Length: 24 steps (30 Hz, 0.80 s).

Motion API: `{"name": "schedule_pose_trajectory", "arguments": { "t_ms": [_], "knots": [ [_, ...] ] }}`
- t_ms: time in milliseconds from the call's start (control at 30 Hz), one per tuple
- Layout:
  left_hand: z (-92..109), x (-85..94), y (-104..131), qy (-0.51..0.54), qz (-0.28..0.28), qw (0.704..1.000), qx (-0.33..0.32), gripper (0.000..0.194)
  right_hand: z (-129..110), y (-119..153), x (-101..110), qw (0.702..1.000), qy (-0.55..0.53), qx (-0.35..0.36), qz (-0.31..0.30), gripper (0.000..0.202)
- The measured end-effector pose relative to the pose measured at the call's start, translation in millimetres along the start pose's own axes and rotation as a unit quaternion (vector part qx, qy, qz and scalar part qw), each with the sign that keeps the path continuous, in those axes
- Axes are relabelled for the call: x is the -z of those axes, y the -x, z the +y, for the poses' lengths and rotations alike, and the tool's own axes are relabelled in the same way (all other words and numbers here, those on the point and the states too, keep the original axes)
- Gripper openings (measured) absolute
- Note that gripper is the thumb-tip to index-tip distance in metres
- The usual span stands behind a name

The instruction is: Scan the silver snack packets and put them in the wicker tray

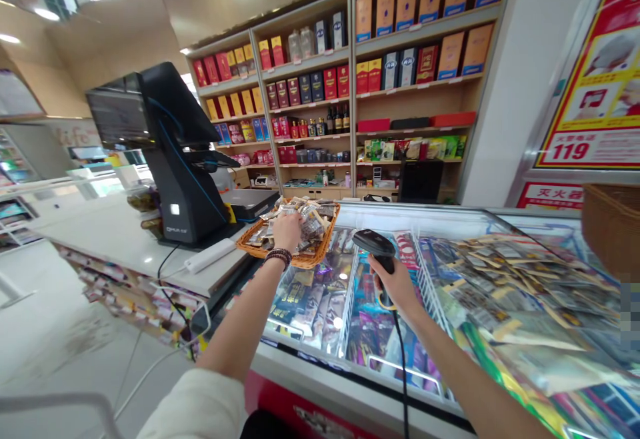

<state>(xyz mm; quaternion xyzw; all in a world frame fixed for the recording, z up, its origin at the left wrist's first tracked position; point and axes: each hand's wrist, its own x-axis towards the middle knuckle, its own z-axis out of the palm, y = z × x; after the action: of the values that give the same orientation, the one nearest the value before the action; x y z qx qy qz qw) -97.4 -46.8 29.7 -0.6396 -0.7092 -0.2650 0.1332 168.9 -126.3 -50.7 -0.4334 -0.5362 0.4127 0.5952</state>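
My left hand (287,231), with a dark beaded bracelet at the wrist, reaches into a shallow woven basket (313,260) heaped with small silver-and-brown packets (315,218). Its fingers are curled closed on packets in the heap; the fingertips are partly hidden. A black handheld barcode scanner (374,243) is gripped in my right hand (400,286), its head tilted toward the basket. The scanner's cord (401,359) hangs down from the handle. The basket rests at the left end of a glass-topped freezer (320,349), beside the counter.
Many similar packets (530,279) lie spread over the freezer glass at right. A checkout terminal (173,159) and a white power strip (210,256) occupy the counter (107,226). Shelves of boxed goods (320,86) line the back. A brown basket (613,229) stands far right.
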Motion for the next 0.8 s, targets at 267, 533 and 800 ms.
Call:
{"name": "schedule_pose_trajectory", "arguments": {
  "t_ms": [267,533,800],
  "knots": [
    [32.2,-36.9,15.5,0.344,0.029,0.934,0.093,0.013,-0.3,-0.1,2.0,1.000,-0.004,0.001,0.000,0.054],
    [99.9,-108.1,43.9,0.693,-0.028,0.693,0.195,0.044,2.9,-3.8,20.4,1.000,-0.002,-0.003,0.025,0.055],
    [94.1,-160.6,65.3,0.627,0.029,0.753,0.196,0.040,8.8,-4.5,54.4,0.983,0.179,-0.022,0.028,0.040]
  ]
}}
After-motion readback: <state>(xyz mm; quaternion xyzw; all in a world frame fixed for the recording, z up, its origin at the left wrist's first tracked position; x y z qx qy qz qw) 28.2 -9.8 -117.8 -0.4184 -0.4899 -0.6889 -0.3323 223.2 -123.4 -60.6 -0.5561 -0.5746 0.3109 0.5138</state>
